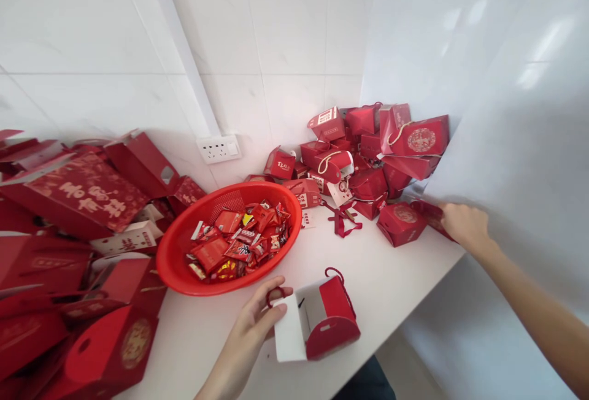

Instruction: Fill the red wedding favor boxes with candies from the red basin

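Note:
My left hand (260, 314) pinches the raised white-lined flap of a small red gift box (338, 326), by a dark red cord loop. The box lies on the white table with its lid open and its pale inside showing; another twisted cord handle (338, 277) rises from its far side. At the table's right edge, my right hand (464, 226) is closed on a dark red gift box (434, 218), mostly hidden by the fingers and blurred. Right beside it stands a closed red box with a gold emblem (401, 223).
A red plastic basket (166, 265) holds wrapped sweets (239, 243). Large opened red boxes (87, 197) crowd the left. Many small red boxes (368, 148) are heaped against the wall, with dark red ribbon (343, 221) before them. A socket (218, 149) sits on the tiled wall.

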A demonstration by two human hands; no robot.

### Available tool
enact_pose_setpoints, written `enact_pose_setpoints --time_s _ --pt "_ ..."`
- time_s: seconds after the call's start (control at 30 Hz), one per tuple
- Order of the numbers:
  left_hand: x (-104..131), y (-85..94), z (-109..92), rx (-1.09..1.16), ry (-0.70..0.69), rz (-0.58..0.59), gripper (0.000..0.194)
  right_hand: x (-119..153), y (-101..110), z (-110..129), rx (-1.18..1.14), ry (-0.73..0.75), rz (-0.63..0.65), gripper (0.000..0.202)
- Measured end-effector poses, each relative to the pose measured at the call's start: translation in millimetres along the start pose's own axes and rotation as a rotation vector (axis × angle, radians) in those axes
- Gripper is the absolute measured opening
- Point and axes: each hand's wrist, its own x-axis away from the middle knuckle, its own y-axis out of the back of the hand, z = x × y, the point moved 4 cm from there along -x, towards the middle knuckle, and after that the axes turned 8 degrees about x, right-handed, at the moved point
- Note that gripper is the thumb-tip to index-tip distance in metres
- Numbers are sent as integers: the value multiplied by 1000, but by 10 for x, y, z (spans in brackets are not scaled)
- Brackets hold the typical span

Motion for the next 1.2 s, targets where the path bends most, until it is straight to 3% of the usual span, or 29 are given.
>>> enact_pose_setpoints --time_s 0.2,0.4,0.47,0.53,0.6,0.67,0.73,0.8,0.87,0.93,1.03,1.2 --pt "48 -40 -51 21 -32 0 64 -111 140 -72 -5 69 62 41" --pt "116 -23 -125 26 -80 -15 56 -227 225 -101 0 28 155 30" --pt "133 9 -146 20 -95 -30 54 -199 271 -81 -10 -13 130 34" --pt "151 42 -166 13 -111 -51 53 -86 355 12 -87 -12 12 37" --pt "170 66 -184 4 -131 -72 53 140 470 236 -287 118 -163 33" --pt "193 73 -200 -18 -153 -88 53 493 609 604 -650 448 -298 26" --pt "224 66 -223 -66 -201 -92 47 938 708 1077 -894 911 -189 29" --pt "271 62 -255 -144 -284 -106 36 1383 771 1514 -908 1278 -41 31" --pt "340 74 -284 -248 -384 -142 23 1720 800 1842 -822 1490 5 30" --pt "423 96 -295 -367 -468 -179 22 1901 794 2052 -715 1541 -57 30" --pt "537 119 -269 -532 -555 -185 33 1964 733 2197 -619 1471 -144 34" --pt "568 96 -171 -697 -584 -144 51 1853 637 2171 -772 1321 -27 30"
